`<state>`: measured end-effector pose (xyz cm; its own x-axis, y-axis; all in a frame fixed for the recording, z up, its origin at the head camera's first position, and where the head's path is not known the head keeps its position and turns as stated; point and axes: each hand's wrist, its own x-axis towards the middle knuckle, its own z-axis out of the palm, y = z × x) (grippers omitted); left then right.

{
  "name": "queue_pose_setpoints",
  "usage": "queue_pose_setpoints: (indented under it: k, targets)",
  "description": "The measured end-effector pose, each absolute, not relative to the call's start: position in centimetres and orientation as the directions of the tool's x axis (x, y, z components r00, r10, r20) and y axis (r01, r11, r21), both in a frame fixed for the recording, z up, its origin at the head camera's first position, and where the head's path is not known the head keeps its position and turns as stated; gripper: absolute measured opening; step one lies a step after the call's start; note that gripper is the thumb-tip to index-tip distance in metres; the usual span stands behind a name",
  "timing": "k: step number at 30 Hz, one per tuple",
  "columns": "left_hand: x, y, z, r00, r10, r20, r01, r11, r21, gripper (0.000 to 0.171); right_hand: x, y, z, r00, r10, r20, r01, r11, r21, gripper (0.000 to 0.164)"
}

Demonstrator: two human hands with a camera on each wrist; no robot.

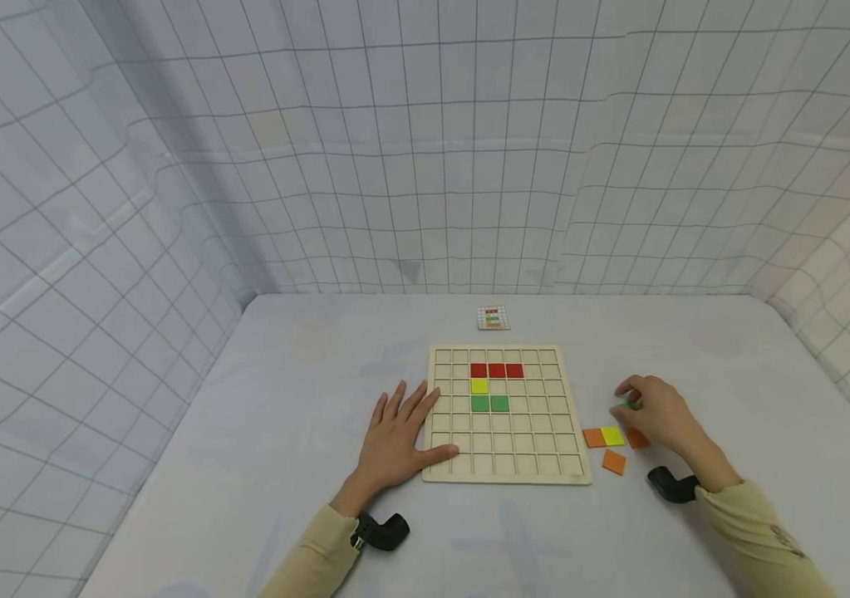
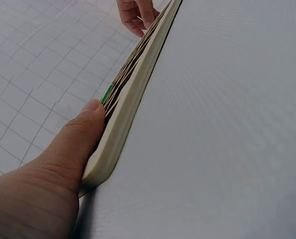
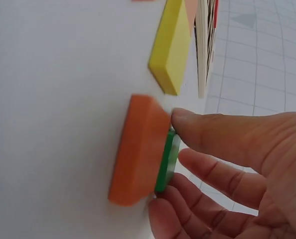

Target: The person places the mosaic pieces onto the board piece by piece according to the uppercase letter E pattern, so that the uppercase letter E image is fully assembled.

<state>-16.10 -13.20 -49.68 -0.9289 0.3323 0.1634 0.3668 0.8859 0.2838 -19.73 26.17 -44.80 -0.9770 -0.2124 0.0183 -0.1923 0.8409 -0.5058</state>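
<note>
A pale wooden grid board (image 1: 537,422) lies on the table with three red tiles (image 1: 496,370), a yellow tile (image 1: 479,386) and two green tiles (image 1: 489,404) in its cells. My left hand (image 1: 393,444) rests spread at its left side, fingertips and thumb over the rim. To the right of the board, my right hand (image 1: 658,413) pinches a loose green tile (image 3: 167,162) between thumb and fingers, low by the table. Right beside that tile is an orange tile (image 3: 138,152). A loose yellow tile (image 3: 170,47) lies close to the thumb.
Two more orange tiles, one touching the loose yellow tile (image 1: 612,436) and another orange tile (image 1: 615,462) nearer me, lie right of the board. A small pattern card (image 1: 493,318) sits behind the board. Grid-lined white curtains (image 1: 425,149) enclose the table.
</note>
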Motion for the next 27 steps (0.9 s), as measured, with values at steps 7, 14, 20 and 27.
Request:
queue_pose_setpoints:
  k: [7, 14, 20, 27]
  targets:
    - [-16.1, -13.2, -49.7, -0.929, 0.332, 0.163, 0.367, 0.886, 0.284, 0.092, -20.0, 25.7, -44.9, -0.973, -0.229, 0.016, -0.201, 0.814, -0.545, 0.025]
    - [-16.0, -13.2, -49.4, -0.932, 0.331, 0.15, 0.362, 0.885, 0.293, 0.092, -19.5, 26.2, -44.4, -0.984, -0.171, -0.043, -0.122, 0.836, -0.535, 0.031]
    - [-16.1, -13.3, -49.3, -0.93, 0.332, 0.16, 0.366, 0.883, 0.293, 0.092, -19.6, 25.8, -44.4, -0.983, -0.168, -0.073, -0.102, 0.835, -0.541, 0.029]
    - [-16.1, -13.2, -49.5, -0.924, 0.342, 0.171, 0.379, 0.877, 0.295, 0.092, -20.0, 25.2, -44.7, -0.984, -0.166, -0.065, -0.101, 0.819, -0.564, 0.025]
